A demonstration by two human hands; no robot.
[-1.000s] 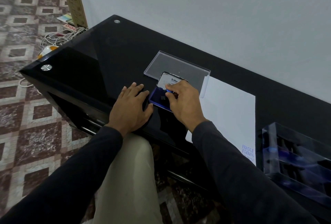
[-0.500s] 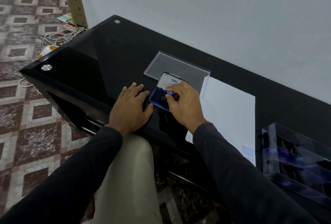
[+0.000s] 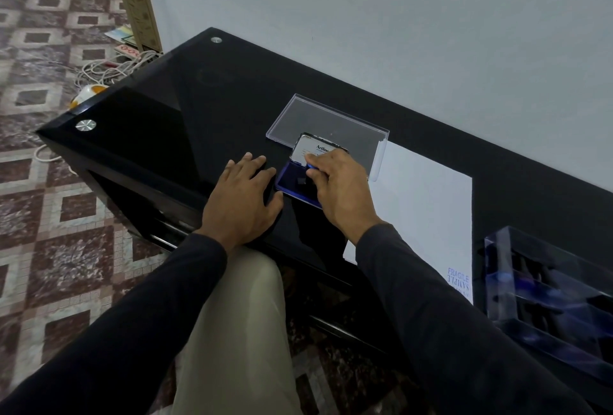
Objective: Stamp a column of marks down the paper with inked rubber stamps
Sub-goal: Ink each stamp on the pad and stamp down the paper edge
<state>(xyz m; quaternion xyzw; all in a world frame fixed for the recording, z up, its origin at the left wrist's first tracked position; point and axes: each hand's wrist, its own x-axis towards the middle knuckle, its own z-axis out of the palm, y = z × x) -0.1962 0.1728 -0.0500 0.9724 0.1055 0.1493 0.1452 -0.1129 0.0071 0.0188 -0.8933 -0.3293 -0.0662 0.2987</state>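
Observation:
A blue ink pad (image 3: 292, 180) lies open on the black glass table (image 3: 185, 122), its white-labelled lid (image 3: 310, 149) raised at the back. My right hand (image 3: 338, 189) pinches a small rubber stamp (image 3: 311, 167) with a blue top and holds it down on the pad; most of the stamp is hidden under the fingers. My left hand (image 3: 243, 199) lies flat on the table just left of the pad, thumb near its edge. The white paper (image 3: 421, 208) lies to the right, with two blue stamped marks (image 3: 458, 280) near its front right corner.
A clear plastic lid (image 3: 325, 122) lies behind the ink pad. A clear plastic box (image 3: 547, 301) with dark stamps stands at the right, beside the paper. The table's front edge runs just below my hands. Cables (image 3: 109, 67) lie on the tiled floor at the left.
My right hand has shifted slightly on the ink pad, still holding the stamp down. The left hand has stayed flat in place.

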